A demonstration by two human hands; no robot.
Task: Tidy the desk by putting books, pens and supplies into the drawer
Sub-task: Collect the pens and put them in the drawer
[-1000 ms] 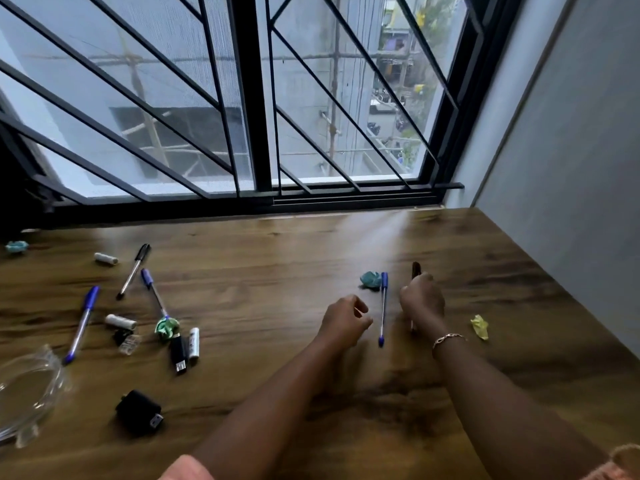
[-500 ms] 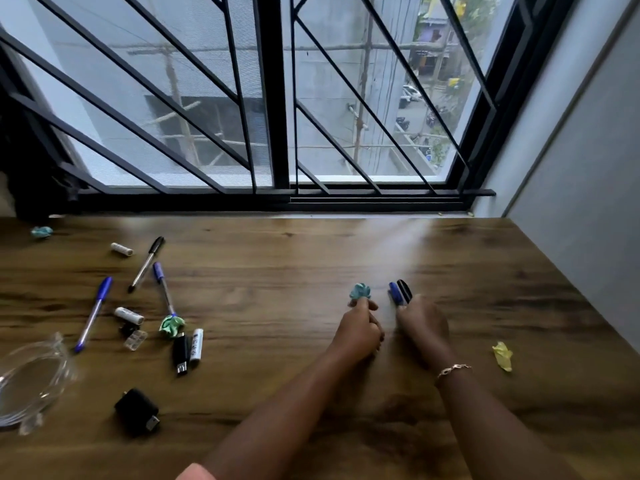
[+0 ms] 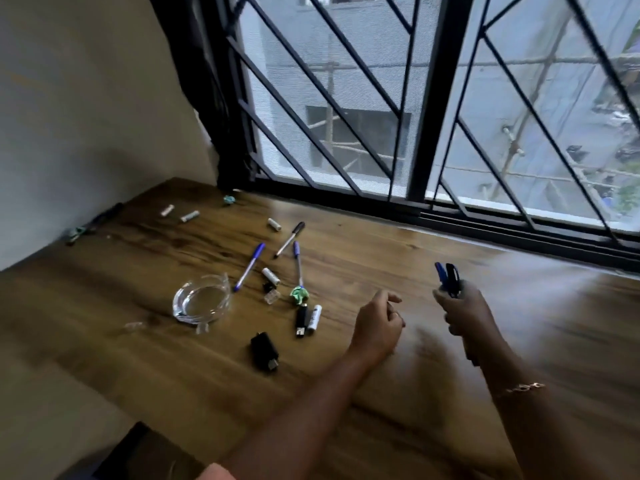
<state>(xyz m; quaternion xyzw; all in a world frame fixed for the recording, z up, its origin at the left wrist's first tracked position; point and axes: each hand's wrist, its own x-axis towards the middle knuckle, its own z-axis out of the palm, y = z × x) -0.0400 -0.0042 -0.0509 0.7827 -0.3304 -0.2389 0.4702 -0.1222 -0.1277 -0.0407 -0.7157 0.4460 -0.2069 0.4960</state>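
**Two pens bunched in one fist, the rest of the clutter lying to the left**

The right hand (image 3: 464, 315) is clamped round a blue-capped plastic pen (image 3: 439, 271) and a black plastic pen (image 3: 452, 276). It holds them upright together above the brown wood-grain desk (image 3: 381, 403), probably so both reach the drawer in one trip; no drawer is in view. The left hand (image 3: 379, 322) hovers near it, fingers curled inward with the index partly out, and I cannot tell whether they enclose anything small. It is the hand nearer the scattered group: a blue stick pen (image 3: 249, 267), a black-capped clear pen (image 3: 289, 239), a white cylindrical battery (image 3: 271, 275), a black USB stick (image 3: 301, 318) and a round clear glass dish (image 3: 202, 301).
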